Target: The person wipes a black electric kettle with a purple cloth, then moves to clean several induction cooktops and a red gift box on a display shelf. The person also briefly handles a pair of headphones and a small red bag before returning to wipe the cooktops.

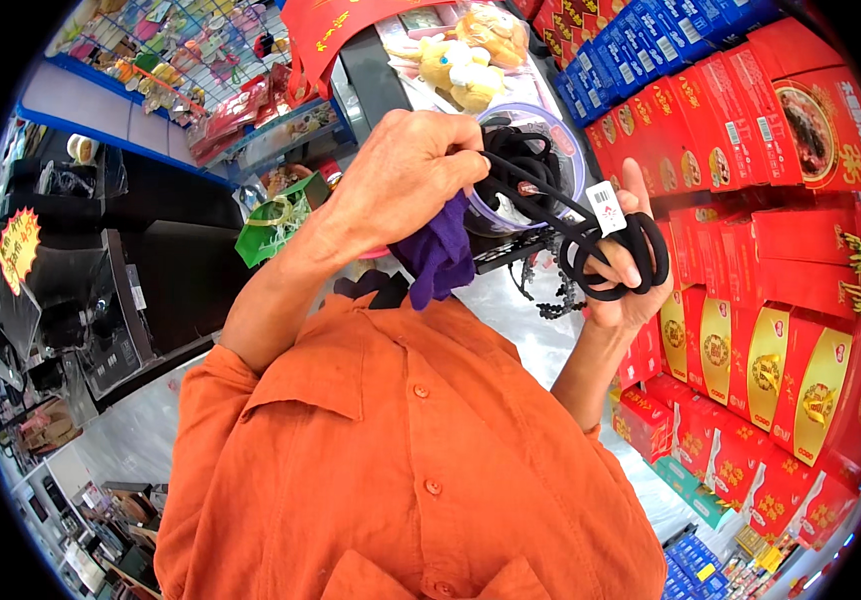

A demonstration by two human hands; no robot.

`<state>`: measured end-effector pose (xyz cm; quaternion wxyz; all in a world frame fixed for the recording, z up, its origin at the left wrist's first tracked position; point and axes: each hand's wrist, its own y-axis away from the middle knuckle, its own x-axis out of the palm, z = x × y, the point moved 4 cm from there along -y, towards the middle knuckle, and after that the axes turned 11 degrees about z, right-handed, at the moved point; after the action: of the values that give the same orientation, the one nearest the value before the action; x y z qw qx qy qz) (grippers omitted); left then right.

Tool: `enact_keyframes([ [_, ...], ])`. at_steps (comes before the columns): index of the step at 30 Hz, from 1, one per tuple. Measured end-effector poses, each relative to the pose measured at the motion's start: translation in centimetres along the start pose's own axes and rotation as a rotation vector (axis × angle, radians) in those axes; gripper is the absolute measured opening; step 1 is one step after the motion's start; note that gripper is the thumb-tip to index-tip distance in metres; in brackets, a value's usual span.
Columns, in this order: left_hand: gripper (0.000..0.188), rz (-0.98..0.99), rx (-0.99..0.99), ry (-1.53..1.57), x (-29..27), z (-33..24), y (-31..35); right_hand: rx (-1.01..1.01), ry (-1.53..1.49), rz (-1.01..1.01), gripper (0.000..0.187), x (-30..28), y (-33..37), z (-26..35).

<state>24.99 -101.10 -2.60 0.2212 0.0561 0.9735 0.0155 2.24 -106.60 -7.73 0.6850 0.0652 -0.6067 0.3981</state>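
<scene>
While pinching black hairbands [556,199] in left hand [400,165], clasping loops [658,245], already out, in right hand [634,300]; leaving more in far tub [578,165].

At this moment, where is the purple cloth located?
In the head view, the purple cloth appears near the middle, just below the person's left hand and to the left of the round tub holding black bands.

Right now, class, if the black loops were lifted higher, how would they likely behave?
The black loops would probably flop, since they bend in loose curves. They look light, being slim strands, and may tangle, because several overlap.
</scene>
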Motion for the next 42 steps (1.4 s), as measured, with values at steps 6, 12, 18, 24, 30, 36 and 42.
enact_keyframes([
  [6, 0.017, -0.034, 0.058, -0.06, -0.5, 0.2, 0.4, -0.018, 0.019, -0.056, 0.068, 0.1, -0.6, -0.2],
  [12, 0.022, 0.14, -0.006, 0.103, 0.5, 0.3, 1.2, 0.142, 0.376, -0.126, 0.079, 0.1, -0.5, -0.4],
  [18, 0.033, 0.371, -0.08, 0.255, 1.1, 2.5, 2.0, -0.079, 0.387, -0.104, 0.08, -0.1, 1.3, 3.6],
  [24, 0.023, 0.349, -0.138, 0.28, 1.5, 3.7, 2.2, -0.014, 0.418, 0.05, 0.058, 0.9, 0.7, 4.0],
  [30, 0.027, 0.326, -0.028, 0.303, 1.5, 2.8, 1.9, -0.028, 0.82, -0.174, 0.073, 2.1, -1.8, 3.9],
  [36, 0.091, 0.178, 0.011, 0.375, 1.1, -0.2, 0.5, 0.311, 1.177, 0.04, 0.063, 3.9, -6.8, -1.5],
  [42, 0.049, 0.043, -0.02, 0.397, 0.4, 3.0, -0.7, 0.571, 1.323, 0.352, 0.062, 4.2, -8.4, -3.7],
])
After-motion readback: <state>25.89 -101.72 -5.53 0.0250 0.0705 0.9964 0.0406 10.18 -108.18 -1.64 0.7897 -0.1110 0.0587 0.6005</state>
